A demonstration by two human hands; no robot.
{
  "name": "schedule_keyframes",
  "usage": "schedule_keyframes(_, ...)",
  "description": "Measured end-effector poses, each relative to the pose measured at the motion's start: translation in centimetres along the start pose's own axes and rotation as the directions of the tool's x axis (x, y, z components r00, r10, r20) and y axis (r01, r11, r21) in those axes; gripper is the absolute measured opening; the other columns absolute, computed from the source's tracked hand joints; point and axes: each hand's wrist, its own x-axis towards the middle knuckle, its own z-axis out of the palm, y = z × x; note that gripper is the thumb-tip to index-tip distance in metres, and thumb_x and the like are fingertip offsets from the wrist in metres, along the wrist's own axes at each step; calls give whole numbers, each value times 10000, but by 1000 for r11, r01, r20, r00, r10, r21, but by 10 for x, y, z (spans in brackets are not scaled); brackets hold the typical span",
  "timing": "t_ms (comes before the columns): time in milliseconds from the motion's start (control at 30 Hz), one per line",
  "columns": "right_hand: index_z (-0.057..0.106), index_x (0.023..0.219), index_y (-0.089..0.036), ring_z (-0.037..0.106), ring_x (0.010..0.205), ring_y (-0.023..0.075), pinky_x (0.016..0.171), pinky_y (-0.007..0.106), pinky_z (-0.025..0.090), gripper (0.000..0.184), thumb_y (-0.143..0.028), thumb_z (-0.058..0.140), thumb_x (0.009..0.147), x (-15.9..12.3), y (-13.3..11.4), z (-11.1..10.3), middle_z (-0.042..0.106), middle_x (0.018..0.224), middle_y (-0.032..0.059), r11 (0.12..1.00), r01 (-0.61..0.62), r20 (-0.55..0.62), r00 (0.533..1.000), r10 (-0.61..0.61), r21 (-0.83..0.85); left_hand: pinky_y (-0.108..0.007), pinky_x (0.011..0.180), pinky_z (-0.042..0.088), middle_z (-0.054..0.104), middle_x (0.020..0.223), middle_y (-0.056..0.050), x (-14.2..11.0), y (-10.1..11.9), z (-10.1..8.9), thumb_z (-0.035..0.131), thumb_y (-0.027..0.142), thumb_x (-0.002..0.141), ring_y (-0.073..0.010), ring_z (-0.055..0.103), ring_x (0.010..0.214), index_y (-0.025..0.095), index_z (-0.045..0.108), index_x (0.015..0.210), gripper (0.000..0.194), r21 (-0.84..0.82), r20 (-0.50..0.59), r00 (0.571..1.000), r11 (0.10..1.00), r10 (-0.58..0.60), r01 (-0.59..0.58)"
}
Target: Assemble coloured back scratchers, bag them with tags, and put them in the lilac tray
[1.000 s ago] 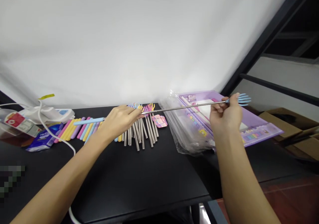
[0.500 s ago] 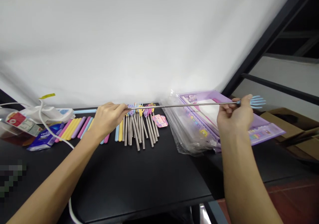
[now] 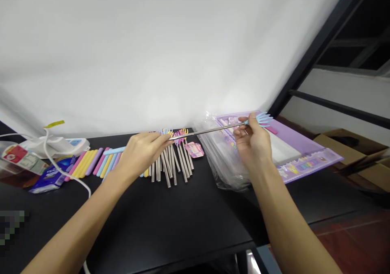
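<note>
Two grips, likely set near opposite ends for control, hold the slender silver metal rod (image 3: 207,131) above the black table (image 3: 170,225): left hand (image 3: 143,150), fingers closed on it beside its light-blue handle (image 3: 114,151); right hand (image 3: 256,142), fingers pinched just behind its light-blue claw head (image 3: 264,119).

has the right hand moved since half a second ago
Yes, the right hand has moved left across the view, closer to the pink cards lying on the black table.
</note>
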Motion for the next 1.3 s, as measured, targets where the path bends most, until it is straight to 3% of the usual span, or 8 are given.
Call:
schedule_keyframes(133, 629, 678, -146, 447, 474, 40, 509, 183, 486, 376, -433, 869, 722, 0, 8, -1, 535, 567, -58, 998, -36, 37, 999, 37, -43, -307, 613, 471, 713, 761, -55, -3, -9, 3, 501, 261, 1026, -181, 640, 651, 138, 673, 953, 224, 12, -5, 1000, 1000, 10, -10)
schedule_keyframes(300, 635, 663, -147, 408, 468, 30, 429, 176, 370, 378, -419, 897, 673, -16, 25, 7, 592, 620, -32, 997, -39, 153, 987, 48, -62, -312, 588, 437, 668, 702, -44, 9, 3, 8, 455, 263, 1040, -177, 586, 611, 149, 664, 858, 299, -7, 43, 999, 1000, 15, -15)
schedule_keyframes(500, 686, 676, -156, 374, 474, 48, 436, 196, 335, 336, -439, 866, 699, -38, 38, 18, 509, 554, -44, 992, -76, 336, 936, 107, -104, -281, 583, 410, 620, 663, -26, 13, 23, 17, 445, 290, 1048, -146, 559, 595, 141, 658, 834, 337, -289, 79, 993, 952, -85, 104)
schedule_keyframes(633, 689, 692, -169, 393, 487, 53, 441, 198, 342, 337, -457, 862, 701, -42, 37, 19, 526, 581, -37, 993, -72, 370, 923, 103, -96, -267, 578, 414, 651, 672, -11, 21, 24, 6, 479, 325, 1037, -131, 580, 580, 160, 680, 850, 320, -404, 165, 977, 895, -131, 189)
schedule_keyframes(800, 641, 676, -166, 404, 468, 42, 436, 192, 364, 382, -483, 852, 711, -28, 25, 16, 559, 598, -39, 998, -13, 233, 972, 26, -57, -275, 619, 464, 762, 914, -49, 7, 3, -8, 471, 428, 1032, -168, 691, 704, 189, 683, 1130, 334, -284, 193, 976, 947, -99, 152)
schedule_keyframes(933, 614, 675, -162, 445, 502, 30, 429, 167, 365, 419, -464, 902, 650, -24, 27, 15, 614, 699, -31, 1000, -19, 132, 991, 19, 1, -282, 605, 449, 735, 833, -70, -19, -15, -5, 405, 428, 1052, -184, 676, 678, 150, 678, 1038, 390, -195, 170, 976, 966, -139, 172)
schedule_keyframes(1100, 705, 714, -158, 413, 490, 52, 451, 193, 379, 330, -437, 878, 685, -53, 52, 26, 558, 590, -35, 968, -204, 410, 878, 248, -148, -268, 535, 363, 640, 669, -21, -19, 2, -5, 392, 397, 1056, -145, 575, 549, 153, 656, 906, 389, -331, 257, 954, 913, -155, 238)
schedule_keyframes(1300, 711, 716, -153, 436, 493, 57, 465, 187, 406, 317, -418, 881, 677, -51, 65, 34, 542, 562, -44, 939, -257, 433, 837, 334, -227, -266, 509, 324, 586, 592, 25, -15, 16, -6, 419, 415, 1041, -152, 548, 501, 198, 658, 1117, 332, -285, 359, 895, 882, -264, 375)
